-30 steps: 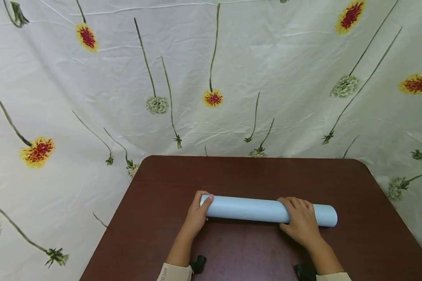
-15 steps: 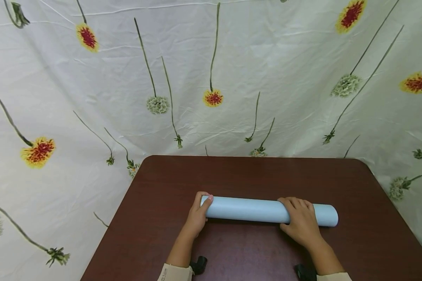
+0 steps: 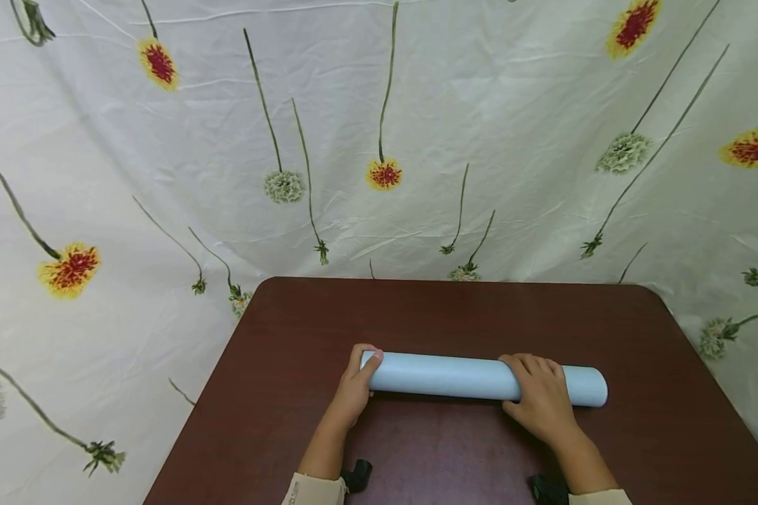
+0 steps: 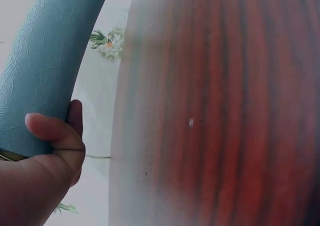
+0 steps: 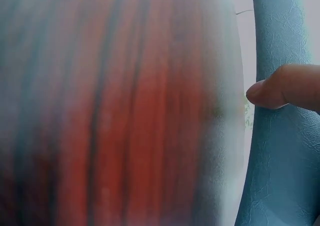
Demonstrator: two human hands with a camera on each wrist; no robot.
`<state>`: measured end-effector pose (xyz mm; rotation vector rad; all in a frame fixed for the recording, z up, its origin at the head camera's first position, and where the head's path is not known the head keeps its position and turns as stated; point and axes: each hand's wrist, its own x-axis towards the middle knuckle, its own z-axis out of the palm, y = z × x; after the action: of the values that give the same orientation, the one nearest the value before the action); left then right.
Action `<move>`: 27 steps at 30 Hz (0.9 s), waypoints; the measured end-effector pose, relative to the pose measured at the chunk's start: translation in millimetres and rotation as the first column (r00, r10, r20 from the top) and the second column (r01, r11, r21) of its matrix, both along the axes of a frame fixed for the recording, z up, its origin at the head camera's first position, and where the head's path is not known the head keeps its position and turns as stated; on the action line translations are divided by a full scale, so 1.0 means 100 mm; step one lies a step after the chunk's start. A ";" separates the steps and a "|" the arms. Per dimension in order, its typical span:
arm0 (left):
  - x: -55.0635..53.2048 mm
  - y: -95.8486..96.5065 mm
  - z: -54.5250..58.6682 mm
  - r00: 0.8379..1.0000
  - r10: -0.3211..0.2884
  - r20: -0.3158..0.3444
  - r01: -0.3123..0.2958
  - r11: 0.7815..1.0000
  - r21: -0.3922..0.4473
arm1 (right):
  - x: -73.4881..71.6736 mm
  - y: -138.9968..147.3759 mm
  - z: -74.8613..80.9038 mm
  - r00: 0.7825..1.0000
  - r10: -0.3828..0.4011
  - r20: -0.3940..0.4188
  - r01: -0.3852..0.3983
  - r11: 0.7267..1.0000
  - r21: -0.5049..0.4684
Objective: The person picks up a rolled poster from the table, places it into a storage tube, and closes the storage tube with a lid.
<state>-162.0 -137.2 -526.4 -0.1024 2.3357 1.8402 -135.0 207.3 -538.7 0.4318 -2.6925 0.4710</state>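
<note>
A long light blue roll [image 3: 442, 375] with a finely creased, leather-like surface lies crosswise in front of me. My left hand [image 3: 352, 389] grips its left end, the thumb bent over the near side. Farther right, my right hand [image 3: 540, 400] holds the roll from above, fingers over the top and thumb on the near side. In the left wrist view, a yellowish edge shows at the end of the roll [image 4: 45, 61], beside the left hand [image 4: 55, 156]. Both wrist views show curtain between roll and tabletop, so it is held raised. The right thumb [image 5: 287, 86] touches the roll [image 5: 280, 156].
Beneath is a dark reddish-brown wooden table [image 3: 455, 315] with rounded far corners. A white curtain [image 3: 512, 126] printed with flowers hangs behind it and along its sides. Black wrist mounts [image 3: 357, 475] sit by both cream sleeves [image 3: 316, 489].
</note>
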 end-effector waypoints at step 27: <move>-0.05 -0.39 0.07 0.996 0.084 -0.020 -0.083 0.994 0.069 | 0.00 0.11 0.08 0.996 -0.070 0.048 0.081 0.955 -0.284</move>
<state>-167.4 -175.7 -519.4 -0.1735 2.3138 1.9684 -134.9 218.3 -531.2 0.2390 -2.6077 0.8390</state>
